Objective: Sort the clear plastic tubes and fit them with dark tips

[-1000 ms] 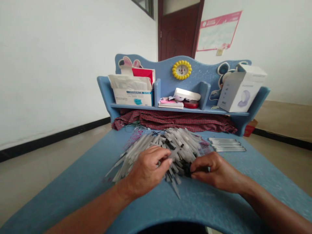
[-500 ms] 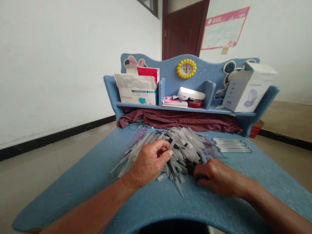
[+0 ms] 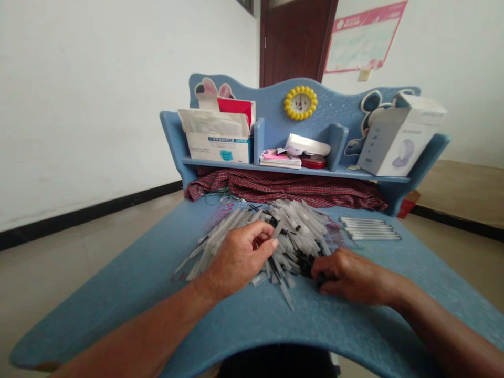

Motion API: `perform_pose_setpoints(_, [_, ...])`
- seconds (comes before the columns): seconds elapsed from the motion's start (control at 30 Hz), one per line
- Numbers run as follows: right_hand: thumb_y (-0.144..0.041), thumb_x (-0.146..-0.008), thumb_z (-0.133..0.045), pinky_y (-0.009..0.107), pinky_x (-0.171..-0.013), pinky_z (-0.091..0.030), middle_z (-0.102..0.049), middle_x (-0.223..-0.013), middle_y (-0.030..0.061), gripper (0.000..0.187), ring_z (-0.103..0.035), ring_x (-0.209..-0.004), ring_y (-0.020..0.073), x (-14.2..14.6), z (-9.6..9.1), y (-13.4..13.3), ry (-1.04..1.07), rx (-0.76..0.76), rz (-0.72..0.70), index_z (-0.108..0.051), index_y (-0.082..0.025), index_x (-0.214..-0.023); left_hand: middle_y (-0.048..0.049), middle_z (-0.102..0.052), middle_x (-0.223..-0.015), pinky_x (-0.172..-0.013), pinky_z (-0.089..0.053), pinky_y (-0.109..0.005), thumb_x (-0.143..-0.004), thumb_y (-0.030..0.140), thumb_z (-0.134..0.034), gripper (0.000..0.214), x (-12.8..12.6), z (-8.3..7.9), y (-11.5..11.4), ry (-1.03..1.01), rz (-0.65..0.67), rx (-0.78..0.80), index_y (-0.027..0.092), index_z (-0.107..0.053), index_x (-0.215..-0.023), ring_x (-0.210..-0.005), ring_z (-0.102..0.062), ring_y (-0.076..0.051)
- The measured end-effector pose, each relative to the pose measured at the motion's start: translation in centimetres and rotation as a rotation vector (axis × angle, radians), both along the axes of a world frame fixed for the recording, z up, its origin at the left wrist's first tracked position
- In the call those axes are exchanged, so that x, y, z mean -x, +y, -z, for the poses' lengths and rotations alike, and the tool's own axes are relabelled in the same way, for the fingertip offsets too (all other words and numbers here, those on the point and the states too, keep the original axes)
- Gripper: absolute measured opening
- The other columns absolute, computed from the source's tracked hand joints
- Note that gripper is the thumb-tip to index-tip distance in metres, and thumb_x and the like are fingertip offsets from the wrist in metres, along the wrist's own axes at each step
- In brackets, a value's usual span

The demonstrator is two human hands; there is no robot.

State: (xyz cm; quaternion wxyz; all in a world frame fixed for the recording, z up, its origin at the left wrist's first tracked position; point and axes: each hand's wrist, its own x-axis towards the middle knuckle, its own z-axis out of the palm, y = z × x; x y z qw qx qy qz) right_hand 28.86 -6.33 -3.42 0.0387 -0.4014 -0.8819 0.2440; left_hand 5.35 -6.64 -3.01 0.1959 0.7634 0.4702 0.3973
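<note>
A heap of thin clear plastic tubes (image 3: pixel 293 228) mixed with small black pieces lies on the blue desk (image 3: pixel 129 294). My left hand (image 3: pixel 236 257) rests on the heap's near left side, thumb and fingers pinched round one clear tube. My right hand (image 3: pixel 348 275) lies knuckles up at the heap's near right edge, fingers curled over the black pieces; what they hold is hidden. A neat row of finished tubes (image 3: pixel 370 229) lies apart at the right.
A red checked cloth (image 3: pixel 283 190) lies at the back under a blue shelf (image 3: pixel 295 172) with a mask box (image 3: pixel 216 144), a yellow clock (image 3: pixel 300 103), notebooks and a white carton (image 3: pixel 397 142). A dark door (image 3: pixel 295 42) stands behind.
My left hand has lifted slightly onto the heap with a tube pinched. My right hand has moved a little right and turned flatter over the black pieces. The view shifted slightly.
</note>
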Motion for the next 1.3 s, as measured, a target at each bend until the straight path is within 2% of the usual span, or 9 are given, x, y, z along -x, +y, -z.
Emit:
perform_pose_setpoints(0.2, [-0.017, -0.074, -0.056, 0.016, -0.043, -0.026, -0.044, -0.053, -0.0063, 0.002, -0.037, -0.047, 0.0055, -0.7, -0.2, 0.5, 0.185, 0.160, 0.107, -0.058, -0.016, -0.075, 0.0031, -0.058, -0.065, -0.058, -0.041, -0.020, -0.079, 0.024, -0.054, 0.011, 0.0, -0.3, -0.1, -0.005, 0.000, 0.009, 0.015, -0.059, -0.082, -0.059, -0.053, -0.009])
perform_pose_setpoints(0.3, [-0.021, -0.078, -0.053, 0.017, -0.041, -0.027, -0.044, -0.051, -0.0062, 0.007, -0.036, -0.042, 0.0054, -0.5, 0.0, 0.7, 0.313, 0.128, 0.236, -0.057, -0.016, -0.076, 0.0027, -0.057, -0.064, -0.057, -0.041, -0.020, -0.078, 0.024, -0.054, 0.011, 0.0, -0.5, -0.2, -0.025, -0.006, 0.013, 0.015, -0.060, -0.080, -0.059, -0.053, -0.010])
perform_pose_setpoints(0.47, [-0.028, -0.080, -0.052, 0.020, -0.043, -0.028, -0.044, -0.049, -0.0056, 0.015, -0.040, -0.044, 0.0084, 0.5, 1.1, 0.9, 0.374, -0.146, 0.357, -0.059, -0.016, -0.084, 0.0017, -0.058, -0.065, -0.059, -0.042, -0.021, -0.077, 0.025, -0.053, 0.012, 0.1, -0.6, -0.2, -0.078, 0.016, 0.048, 0.015, -0.060, -0.079, -0.061, -0.054, -0.011])
perform_pose_setpoints(0.6, [-0.032, -0.082, -0.050, 0.022, -0.048, -0.030, -0.048, -0.049, -0.0045, 0.018, -0.042, -0.045, 0.0102, 1.5, 1.2, 0.9, 0.257, -0.433, 0.398, -0.058, -0.017, -0.085, 0.0015, -0.057, -0.063, -0.057, -0.042, -0.021, -0.076, 0.026, -0.054, 0.013, 0.3, -0.6, 0.0, -0.159, 0.028, 0.094, 0.015, -0.060, -0.077, -0.059, -0.053, -0.011])
perform_pose_setpoints(0.7, [-0.036, -0.082, -0.050, 0.023, -0.049, -0.030, -0.052, -0.050, -0.0034, 0.021, -0.044, -0.045, 0.0116, 2.1, 0.8, 0.8, 0.150, -0.513, 0.450, -0.056, -0.017, -0.086, 0.0010, -0.058, -0.063, -0.055, -0.041, -0.021, -0.074, 0.026, -0.056, 0.013, 0.4, -0.6, 0.3, -0.228, 0.039, 0.128, 0.014, -0.060, -0.077, -0.058, -0.053, -0.011])
perform_pose_setpoints(0.83, [-0.038, -0.084, -0.048, 0.023, -0.050, -0.032, -0.055, -0.051, -0.0018, 0.023, -0.048, -0.046, 0.0129, 2.4, 1.1, 0.9, 0.105, -0.464, 0.450, -0.059, -0.018, -0.085, 0.0004, -0.060, -0.063, -0.055, -0.041, -0.020, -0.073, 0.025, -0.057, 0.012, 0.6, -0.4, 0.5, -0.281, 0.051, 0.146, 0.013, -0.060, -0.077, -0.058, -0.054, -0.011])
perform_pose_setpoints(0.97, [-0.034, -0.086, -0.044, 0.023, -0.050, -0.034, -0.055, -0.052, -0.0006, 0.025, -0.048, -0.047, 0.0120, 2.1, 1.8, 1.1, 0.201, -0.451, 0.425, -0.061, -0.017, -0.077, 0.0003, -0.060, -0.064, -0.057, -0.041, -0.021, -0.073, 0.025, -0.057, 0.012, 0.6, -0.5, 0.6, -0.286, 0.049, 0.152, 0.014, -0.060, -0.076, -0.059, -0.054, -0.011])
perform_pose_setpoints(1.03, [-0.035, -0.085, -0.047, 0.023, -0.048, -0.034, -0.053, -0.052, -0.0009, 0.025, -0.047, -0.046, 0.0115, 1.8, 1.8, 1.2, 0.308, -0.432, 0.434, -0.062, -0.017, -0.076, 0.0006, -0.060, -0.062, -0.055, -0.040, -0.020, -0.072, 0.024, -0.057, 0.011, 0.7, -0.7, 0.6, -0.299, 0.029, 0.156, 0.014, -0.060, -0.075, -0.058, -0.054, -0.011])
perform_pose_setpoints(1.3, [-0.043, -0.074, -0.063, 0.021, -0.035, -0.035, -0.054, -0.045, -0.0022, 0.028, -0.045, -0.034, 0.0092, -0.3, 0.4, 1.4, 0.884, -0.123, 0.593, -0.063, -0.015, -0.076, 0.0004, -0.063, -0.062, -0.052, -0.039, -0.019, -0.071, 0.026, -0.058, 0.013, 1.0, -1.0, 1.0, -0.357, 0.004, 0.225, 0.015, -0.061, -0.076, -0.057, -0.054, -0.011])
